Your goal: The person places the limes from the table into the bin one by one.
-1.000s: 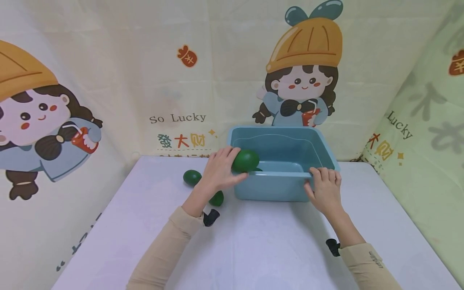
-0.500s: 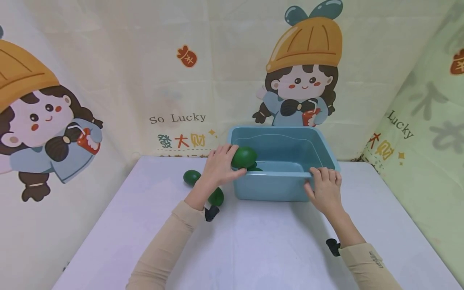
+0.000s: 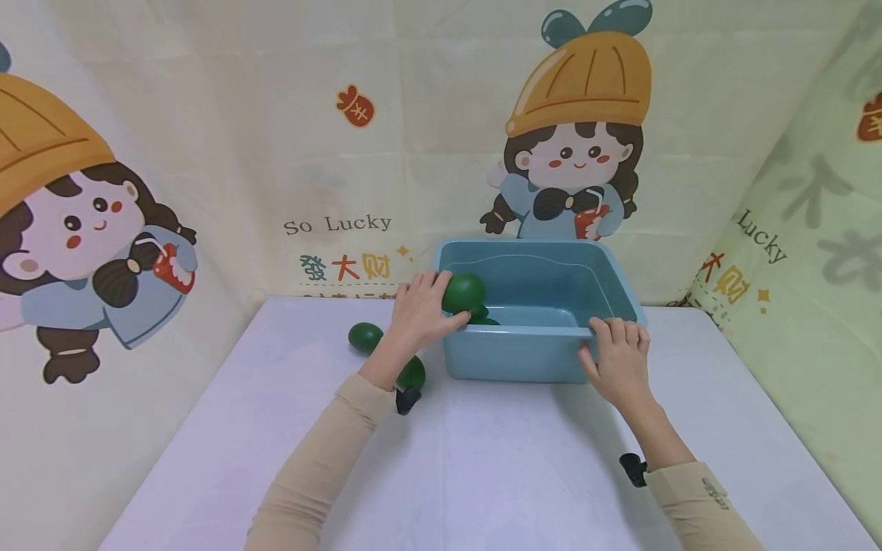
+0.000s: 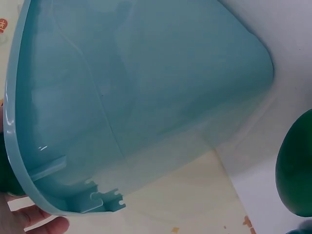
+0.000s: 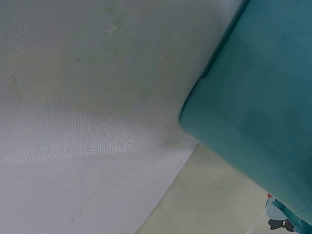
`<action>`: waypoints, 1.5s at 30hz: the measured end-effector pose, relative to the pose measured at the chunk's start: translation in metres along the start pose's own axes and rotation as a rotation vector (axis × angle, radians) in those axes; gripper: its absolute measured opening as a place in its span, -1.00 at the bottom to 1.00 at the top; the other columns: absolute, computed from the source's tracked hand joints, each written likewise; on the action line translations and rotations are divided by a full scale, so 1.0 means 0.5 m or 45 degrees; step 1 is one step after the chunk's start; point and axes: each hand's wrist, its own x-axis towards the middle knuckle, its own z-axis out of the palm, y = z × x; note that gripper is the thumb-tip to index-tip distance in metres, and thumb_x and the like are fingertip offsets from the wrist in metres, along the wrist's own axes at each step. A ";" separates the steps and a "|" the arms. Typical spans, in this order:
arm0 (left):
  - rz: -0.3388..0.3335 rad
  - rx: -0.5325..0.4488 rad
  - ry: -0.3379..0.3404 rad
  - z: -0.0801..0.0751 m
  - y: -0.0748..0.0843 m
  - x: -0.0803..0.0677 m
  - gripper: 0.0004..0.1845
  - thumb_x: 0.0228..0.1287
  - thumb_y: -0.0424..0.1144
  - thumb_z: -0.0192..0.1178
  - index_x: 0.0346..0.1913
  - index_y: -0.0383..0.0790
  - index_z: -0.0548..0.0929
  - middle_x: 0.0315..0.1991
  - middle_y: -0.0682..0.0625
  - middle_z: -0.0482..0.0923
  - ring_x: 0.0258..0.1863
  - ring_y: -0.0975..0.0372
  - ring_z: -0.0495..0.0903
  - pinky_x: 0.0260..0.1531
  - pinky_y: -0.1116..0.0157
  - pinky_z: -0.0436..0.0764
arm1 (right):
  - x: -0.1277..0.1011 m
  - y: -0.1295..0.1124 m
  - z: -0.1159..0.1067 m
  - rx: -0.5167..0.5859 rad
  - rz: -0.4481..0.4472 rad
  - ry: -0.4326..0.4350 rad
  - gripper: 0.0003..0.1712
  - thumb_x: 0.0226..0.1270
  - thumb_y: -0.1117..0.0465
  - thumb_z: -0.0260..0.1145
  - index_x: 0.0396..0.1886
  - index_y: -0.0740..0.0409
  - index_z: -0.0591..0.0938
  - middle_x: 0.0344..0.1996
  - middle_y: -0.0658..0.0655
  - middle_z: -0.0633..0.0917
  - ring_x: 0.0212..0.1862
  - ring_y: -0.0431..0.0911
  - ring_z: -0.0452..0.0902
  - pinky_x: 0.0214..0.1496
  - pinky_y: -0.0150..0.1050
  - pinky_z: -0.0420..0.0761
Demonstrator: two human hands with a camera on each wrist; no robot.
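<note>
Avocado (image 3: 464,291), dark green and egg-shaped, gripped in left hand (image 3: 419,312) with fingers curled over top and thumb beneath. Held above near-left corner of bin (image 3: 544,360), just inside rim, clear of bin floor. Long axis roughly level, running left to right, blunt end pointing toward bin's middle. Lies just right of the gripping hand, so open bin sits directly beyond and below it. Another green piece (image 3: 482,317) partly visible just under it inside bin, near front wall; whether touching cannot be told.

Right hand (image 3: 618,357) on bin's near-right corner, fingers curled over front rim, thumb against outer wall, gripping bin. Well apart from avocado; left hand by far the nearer.

Two more avocados on counter (image 3: 482,459) left of bin: one (image 3: 365,337) well clear of left hand, one (image 3: 412,373) tucked just below left wrist, close to bin's left wall. Small black clip (image 3: 407,399) at left sleeve cuff, another (image 3: 632,468) at right cuff.

Left wrist view: bin's pale blue outer wall (image 4: 146,97) filling frame, green curve (image 4: 296,170) at right edge. Right wrist view: bin corner (image 5: 253,112) against white counter cloth (image 5: 87,97).

Cartoon-printed backdrop (image 3: 331,153) behind counter.
</note>
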 end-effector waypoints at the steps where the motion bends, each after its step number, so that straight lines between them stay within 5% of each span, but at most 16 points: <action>1: -0.010 0.002 -0.003 0.001 0.001 0.002 -0.22 0.05 0.24 0.09 0.28 -0.10 0.26 0.11 -0.06 0.32 0.07 0.09 0.27 -0.01 0.05 0.26 | 0.000 0.000 0.000 0.001 0.000 0.000 -0.57 0.13 0.12 -0.01 -0.08 0.34 0.37 -0.23 0.32 0.34 -0.16 0.23 0.12 0.01 0.19 -0.02; 21: -0.081 0.059 -0.022 0.021 0.008 0.023 -0.21 0.05 0.23 0.13 0.30 -0.10 0.25 0.11 -0.08 0.32 0.07 0.07 0.27 -0.03 0.04 0.27 | -0.004 0.002 0.001 -0.005 -0.005 -0.001 -0.56 0.13 0.11 -0.02 -0.07 0.33 0.36 -0.23 0.32 0.33 -0.16 0.23 0.12 0.01 0.18 -0.02; 45: -0.033 0.187 -0.058 0.023 0.012 0.036 -0.21 0.06 0.27 0.07 0.28 -0.10 0.25 0.09 -0.08 0.29 0.05 0.08 0.24 -0.06 0.09 0.28 | 0.000 0.003 0.002 0.008 -0.014 0.028 -0.58 0.12 0.12 -0.03 -0.10 0.34 0.37 -0.25 0.31 0.33 -0.20 0.21 0.11 -0.01 0.17 -0.01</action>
